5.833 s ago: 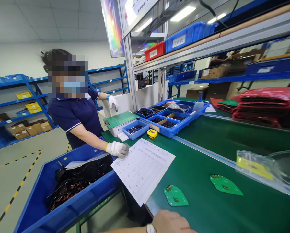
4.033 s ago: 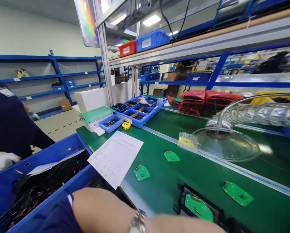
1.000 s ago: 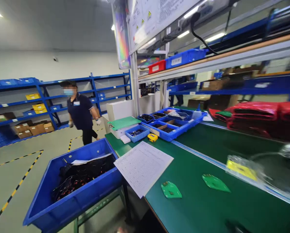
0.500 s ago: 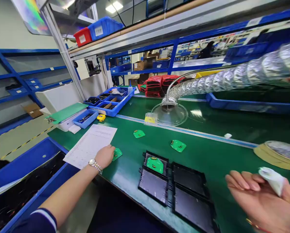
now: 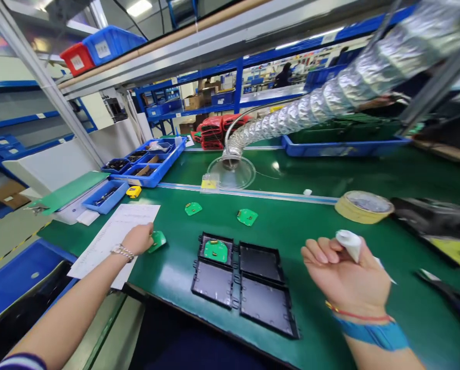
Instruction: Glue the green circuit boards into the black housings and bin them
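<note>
My left hand point(image 5: 138, 239), wearing a metal watch, pinches the edge of a green circuit board point(image 5: 159, 240) beside a printed sheet point(image 5: 108, 234). That board looks slightly tilted at the table surface. On the right, my right hand point(image 5: 347, 270) is curled palm up around a white rolled paper-like piece point(image 5: 350, 243), which pokes out between thumb and fingers. Between the hands lie two opened black plastic cases, a left case point(image 5: 213, 282) and a right case point(image 5: 266, 303). Another green board point(image 5: 216, 252) sits in the left case's upper half. Two more boards, one point(image 5: 193, 208) and another point(image 5: 247, 217), lie behind.
A clear extraction hood point(image 5: 232, 173) on a silver duct hangs beyond the boards. At left stand a blue parts tray point(image 5: 147, 177), a small blue bin point(image 5: 106, 197) and a yellow tape measure point(image 5: 133, 191). A tape roll point(image 5: 364, 206) and a dark-handled tool point(image 5: 445, 290) lie right.
The view has swung right, so the table items sit further left. The board at my left hand appears tipped up more. My right hand shows more fully, still around the white piece.
</note>
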Tool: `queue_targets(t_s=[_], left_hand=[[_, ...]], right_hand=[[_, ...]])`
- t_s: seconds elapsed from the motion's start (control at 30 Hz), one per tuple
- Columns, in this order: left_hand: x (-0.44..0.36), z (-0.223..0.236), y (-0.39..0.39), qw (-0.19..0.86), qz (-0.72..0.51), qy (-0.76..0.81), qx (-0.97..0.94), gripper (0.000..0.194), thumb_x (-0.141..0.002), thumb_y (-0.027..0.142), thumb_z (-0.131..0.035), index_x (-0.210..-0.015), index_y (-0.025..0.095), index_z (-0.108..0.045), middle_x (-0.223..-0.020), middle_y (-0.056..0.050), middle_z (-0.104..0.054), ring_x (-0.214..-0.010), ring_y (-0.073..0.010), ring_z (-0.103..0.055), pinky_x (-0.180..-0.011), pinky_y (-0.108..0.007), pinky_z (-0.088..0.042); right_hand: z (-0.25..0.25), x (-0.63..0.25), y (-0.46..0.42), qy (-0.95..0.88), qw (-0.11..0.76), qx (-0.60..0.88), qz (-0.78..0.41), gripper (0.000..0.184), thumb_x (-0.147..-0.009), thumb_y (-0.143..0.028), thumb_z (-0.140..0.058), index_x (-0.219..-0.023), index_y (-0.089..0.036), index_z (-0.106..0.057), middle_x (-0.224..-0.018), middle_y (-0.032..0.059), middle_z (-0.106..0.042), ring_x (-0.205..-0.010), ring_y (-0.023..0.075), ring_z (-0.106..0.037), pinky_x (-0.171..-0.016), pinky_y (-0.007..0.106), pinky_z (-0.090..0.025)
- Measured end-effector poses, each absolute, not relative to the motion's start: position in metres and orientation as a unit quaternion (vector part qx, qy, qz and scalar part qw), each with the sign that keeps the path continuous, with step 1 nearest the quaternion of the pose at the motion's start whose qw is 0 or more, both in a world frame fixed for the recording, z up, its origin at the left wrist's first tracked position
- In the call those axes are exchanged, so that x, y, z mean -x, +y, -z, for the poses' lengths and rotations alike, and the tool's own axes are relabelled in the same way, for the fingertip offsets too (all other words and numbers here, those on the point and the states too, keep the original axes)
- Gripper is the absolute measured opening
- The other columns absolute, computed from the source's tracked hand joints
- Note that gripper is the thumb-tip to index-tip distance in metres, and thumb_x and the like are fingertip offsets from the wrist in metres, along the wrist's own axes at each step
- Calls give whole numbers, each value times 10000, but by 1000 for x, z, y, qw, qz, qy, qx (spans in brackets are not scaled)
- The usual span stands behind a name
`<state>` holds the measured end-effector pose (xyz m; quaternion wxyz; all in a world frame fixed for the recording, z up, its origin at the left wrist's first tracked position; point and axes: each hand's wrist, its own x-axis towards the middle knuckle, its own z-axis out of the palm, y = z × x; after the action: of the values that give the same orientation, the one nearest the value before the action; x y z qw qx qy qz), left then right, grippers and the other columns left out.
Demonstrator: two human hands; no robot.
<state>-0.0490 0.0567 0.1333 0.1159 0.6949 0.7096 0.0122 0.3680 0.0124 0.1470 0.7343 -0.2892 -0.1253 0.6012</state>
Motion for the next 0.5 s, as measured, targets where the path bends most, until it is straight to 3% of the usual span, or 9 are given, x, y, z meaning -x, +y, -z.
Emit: queue_targets(t_s=[0.1, 0.17, 0.27, 0.37, 0.5], left_hand=[[51, -150, 52, 174, -108, 685, -699, 127, -756, 232, -488, -845, 155, -534, -741, -54, -624, -713, -192, -602, -664, -304, -454], [42, -152, 40, 311, -270, 653, -636, 208, -740, 340, -531, -854, 167, -521, -753, -29, -622, -692, -162, -600, -639, -275, -470], [6, -138, 10, 528, -504, 555, -399, 415, -565, 408, -727, -867, 172, -567, -822, -30, -650, -754, -159, -610, -702, -282, -491], [-44, -119, -18, 669, -529, 462, -242, 498, -441, 423, -829, -819, 174, -622, -836, -25, -667, -762, -152, -609, -701, -266, -487], [-94, -114, -39, 764, -488, 368, -206, 430, -462, 378, -864, -759, 156, -646, -753, -9, -644, -664, -104, -575, -623, -214, -453]], right_hand=[[-142, -371, 12, -167, 730, 264, -607, 401, -863, -379, -475, -537, -147, -459, -516, -22, -255, -469, 99, -314, -439, 208, -321], [-140, -371, 11, -197, 724, 257, -609, 386, -824, -399, -571, -544, -148, -483, -512, -25, -284, -473, 95, -325, -448, 206, -331], [-146, -362, 6, -223, 703, 264, -622, 349, -759, -399, -683, -574, -160, -508, -508, -30, -322, -465, 95, -328, -445, 208, -329], [-157, -338, -6, -254, 659, 290, -646, 374, -747, -420, -713, -572, -166, -502, -499, -32, -346, -454, 100, -336, -440, 221, -319], [-158, -299, -32, -315, 577, 346, -669, 526, -782, -531, -662, -489, -168, -419, -445, -20, -353, -427, 111, -352, -444, 245, -294]])
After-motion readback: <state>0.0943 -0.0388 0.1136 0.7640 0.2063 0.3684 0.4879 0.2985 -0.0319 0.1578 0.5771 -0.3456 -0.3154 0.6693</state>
